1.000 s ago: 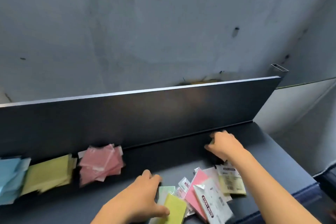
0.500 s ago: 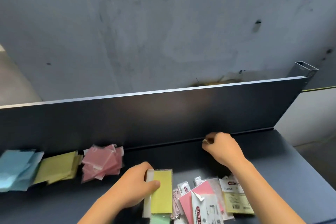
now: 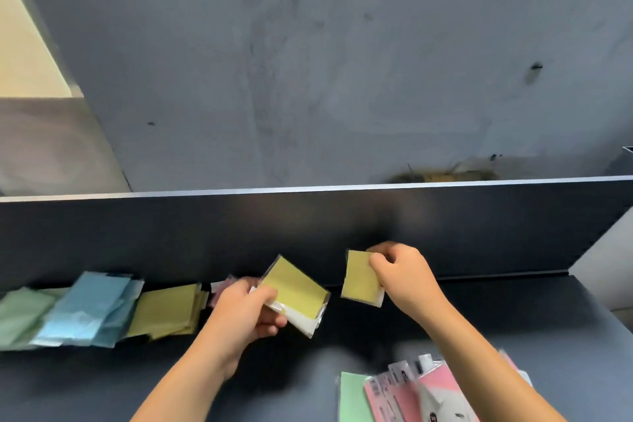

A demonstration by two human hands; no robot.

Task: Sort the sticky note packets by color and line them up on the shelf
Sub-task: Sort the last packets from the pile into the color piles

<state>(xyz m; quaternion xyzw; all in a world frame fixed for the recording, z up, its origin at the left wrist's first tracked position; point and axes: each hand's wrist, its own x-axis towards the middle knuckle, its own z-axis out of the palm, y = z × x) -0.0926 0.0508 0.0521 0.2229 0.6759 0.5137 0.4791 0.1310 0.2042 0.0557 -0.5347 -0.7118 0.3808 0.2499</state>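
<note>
Holding one yellow packet (image 3: 295, 288) in our left hand (image 3: 244, 313), another (image 3: 360, 278) pinched in our right hand (image 3: 401, 273); we should square both onto the yellow pile (image 3: 168, 310) on the shelf (image 3: 513, 312).

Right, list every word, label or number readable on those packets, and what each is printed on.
Nothing reads clearly in the frame.
White header card in the unsorted pile: red lettering, too blurred and cut off to read.
Small printed labels on that pile: too small.
Yellow packets in the left hand and right hand: no print visible.
</note>
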